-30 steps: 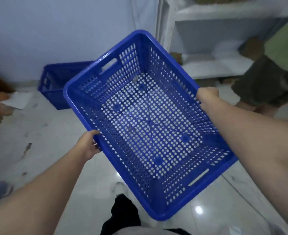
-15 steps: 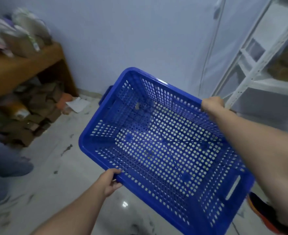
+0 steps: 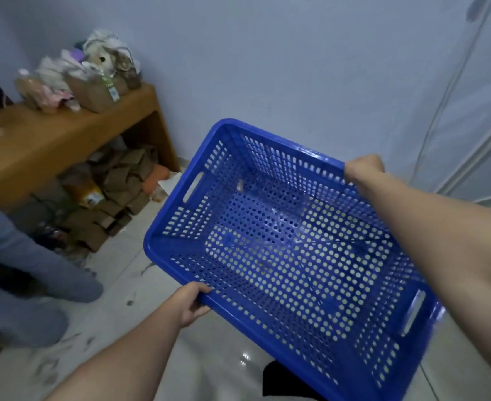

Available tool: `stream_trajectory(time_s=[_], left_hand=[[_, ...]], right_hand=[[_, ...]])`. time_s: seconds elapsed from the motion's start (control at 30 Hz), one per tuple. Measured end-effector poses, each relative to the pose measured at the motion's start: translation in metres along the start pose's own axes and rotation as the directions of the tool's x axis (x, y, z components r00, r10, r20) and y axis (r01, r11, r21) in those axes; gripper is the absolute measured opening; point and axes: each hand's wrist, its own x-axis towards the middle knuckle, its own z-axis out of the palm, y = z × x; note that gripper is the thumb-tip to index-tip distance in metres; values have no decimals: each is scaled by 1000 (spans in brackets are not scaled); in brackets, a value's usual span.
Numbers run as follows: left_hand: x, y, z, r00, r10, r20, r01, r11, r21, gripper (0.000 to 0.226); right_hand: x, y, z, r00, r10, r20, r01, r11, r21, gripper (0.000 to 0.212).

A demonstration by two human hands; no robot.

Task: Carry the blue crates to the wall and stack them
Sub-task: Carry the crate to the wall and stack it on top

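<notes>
Head view: a blue crate (image 3: 281, 244) is held in the air over a pale glossy tiled floor (image 3: 117, 285), tilted so its open top faces the camera. Bare floor lies between the crate and the plain blue-white wall (image 3: 296, 68) behind it. To the left, a wooden bench (image 3: 50, 134) stands against that wall, with bags and clutter (image 3: 88, 79) on its far end and cardboard pieces (image 3: 114, 198) heaped under it. At the left edge stand another person's legs in grey-blue trousers (image 3: 21, 270).

The left hand (image 3: 190, 303) is closed over the crate's near long rim, fingers curled underneath. The right hand (image 3: 362, 172) is clenched around the far long rim.

The crate is rectangular, of shiny moulded plastic with rounded corners and a rolled rim. Its walls and bottom are pierced all over with small round holes, and 2 slot handles show, 1 in each short end. A small pale scrap, perhaps a label, sits on the far inner wall; it is too blurred to tell.
</notes>
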Motion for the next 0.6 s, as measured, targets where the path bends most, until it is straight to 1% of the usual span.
stream_trajectory(time_s=[0.07,0.1,0.17,0.23,0.3,0.33,0.4,0.43,0.5,0.53,0.6], left_hand=[[14,25,21,1000,7,-31,-8,1000,-30,10],[19,36,29,998,5,-55,-7,999,-47,10],[33,60,46,995,-2,-98,-4,998,-62,9],[49,82,62,993,2,-117,-12,996,-85,9],[61,102,71,989,-11,-144,-5,995,-105,9],[67,111,75,989,-24,-148,6,993,-117,9],[81,127,79,990,-49,-134,31,990,-134,11],[88,134,81,990,-59,-125,42,990,-136,10],[107,154,85,990,-72,-118,58,991,-123,5],[118,164,87,990,-75,-122,62,992,-107,5],[140,185,90,989,-81,-126,69,993,-96,6]], right_hand=[[47,-6,17,999,43,15,-43,999,-23,36],[66,-9,25,998,68,1,-68,997,-26,38],[94,-23,34,996,88,3,-88,996,-19,37],[114,-42,38,997,75,33,-74,997,-29,29],[133,-55,47,997,58,45,-56,998,-35,29],[143,-61,51,997,58,51,-56,998,-29,26],[158,-77,59,998,38,40,-36,998,-47,9],[158,-85,60,999,20,39,-18,998,-61,7],[169,-103,68,999,-13,35,16,996,-89,21],[176,-110,74,999,-16,30,20,993,-115,24],[188,-125,86,999,-38,-6,37,987,-159,12]])
